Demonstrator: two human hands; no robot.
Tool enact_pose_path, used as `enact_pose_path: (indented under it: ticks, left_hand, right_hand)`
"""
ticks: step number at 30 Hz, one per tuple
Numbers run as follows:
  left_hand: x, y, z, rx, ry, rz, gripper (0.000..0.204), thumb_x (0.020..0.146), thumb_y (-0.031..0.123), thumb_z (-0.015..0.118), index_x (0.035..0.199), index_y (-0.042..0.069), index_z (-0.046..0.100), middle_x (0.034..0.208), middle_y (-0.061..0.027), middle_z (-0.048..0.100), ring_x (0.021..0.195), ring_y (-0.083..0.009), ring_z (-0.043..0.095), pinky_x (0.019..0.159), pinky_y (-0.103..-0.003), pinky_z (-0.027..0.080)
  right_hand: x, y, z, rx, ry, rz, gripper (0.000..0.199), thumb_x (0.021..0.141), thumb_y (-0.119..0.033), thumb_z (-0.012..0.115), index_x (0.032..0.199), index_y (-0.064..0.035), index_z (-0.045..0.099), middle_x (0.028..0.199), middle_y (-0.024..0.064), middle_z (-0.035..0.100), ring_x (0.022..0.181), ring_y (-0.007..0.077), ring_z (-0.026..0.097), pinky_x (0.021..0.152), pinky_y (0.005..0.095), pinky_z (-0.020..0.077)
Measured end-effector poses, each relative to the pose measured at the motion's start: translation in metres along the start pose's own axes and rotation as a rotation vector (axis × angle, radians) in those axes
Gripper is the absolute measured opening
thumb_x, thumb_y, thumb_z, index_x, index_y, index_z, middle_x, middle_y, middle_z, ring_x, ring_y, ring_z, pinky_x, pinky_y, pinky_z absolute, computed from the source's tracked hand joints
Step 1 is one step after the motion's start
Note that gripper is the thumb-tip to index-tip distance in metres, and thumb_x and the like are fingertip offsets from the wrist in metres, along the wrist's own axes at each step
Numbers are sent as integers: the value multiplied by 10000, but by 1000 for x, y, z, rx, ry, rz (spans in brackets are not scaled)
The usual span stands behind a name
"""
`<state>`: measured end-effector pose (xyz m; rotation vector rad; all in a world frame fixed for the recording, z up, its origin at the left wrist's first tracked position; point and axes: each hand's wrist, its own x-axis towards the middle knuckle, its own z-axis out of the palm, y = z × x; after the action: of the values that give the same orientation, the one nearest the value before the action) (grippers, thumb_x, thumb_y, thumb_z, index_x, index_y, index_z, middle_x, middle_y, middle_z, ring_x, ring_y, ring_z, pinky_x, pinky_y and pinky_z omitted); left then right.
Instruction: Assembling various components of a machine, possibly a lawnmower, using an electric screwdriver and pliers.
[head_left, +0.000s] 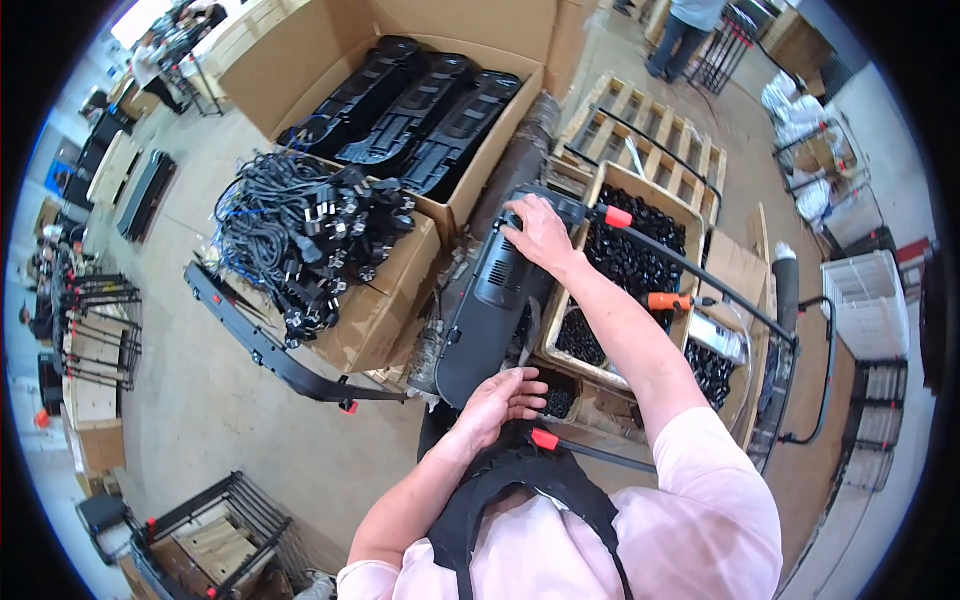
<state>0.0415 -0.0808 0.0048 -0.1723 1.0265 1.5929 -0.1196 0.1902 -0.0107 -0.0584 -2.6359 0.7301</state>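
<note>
A long black plastic housing [480,300] with vent slots lies lengthwise in front of me. My right hand [541,236] is on its far part, with fingers bent against the top surface; the underside of the grip is hidden. Beside the housing's near rounded end, my left hand [497,405] is open, fingers apart and nothing in them. Right of the housing runs a black metal frame tube [690,268] with a red end piece [618,216]. A second red end piece [545,439] sits on another tube close to my body.
Black power cords [300,225] are heaped on a cardboard box [385,300] at left. Behind, a large carton [490,165] holds several black housings. At right, a bin [597,190] contains small black parts, with an orange power tool [670,301] over it. A wooden pallet [650,140] lies beyond.
</note>
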Motion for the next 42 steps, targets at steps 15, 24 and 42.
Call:
enact_pose_path:
  ticks: [15, 24, 42]
  left_hand:
    - [23, -17, 19, -44, 81, 63, 400, 1137, 327, 498, 1353, 3, 587, 1188, -141, 719, 1006, -237, 723, 879, -377, 609]
    - [101, -34, 48, 4, 103, 26, 394, 1139, 330, 495, 1314, -3, 612, 1197, -139, 705, 1069, -252, 703, 947, -401, 590]
    - [203, -38, 61, -69, 265, 49, 590, 1147, 420, 420, 1470, -70, 481, 1474, -248, 534, 1412, -390, 499, 1231, -519, 380]
  right_hand:
    - [-243, 76, -44, -271, -615, 233, 254, 886, -143, 660, 1115, -58, 727, 1082, 242, 675, 978, 421, 730, 859, 511, 605]
    - [-246, 82, -19, -256, -751, 209, 281, 948, -171, 572, 1148, -52, 728, 1116, 251, 729, 1047, 401, 741, 890, 502, 596]
    - [-229, 85, -70, 412, -410, 774, 221, 801, -159, 719, 972, -56, 813, 846, 166, 780, 742, 262, 762, 717, 398, 603]
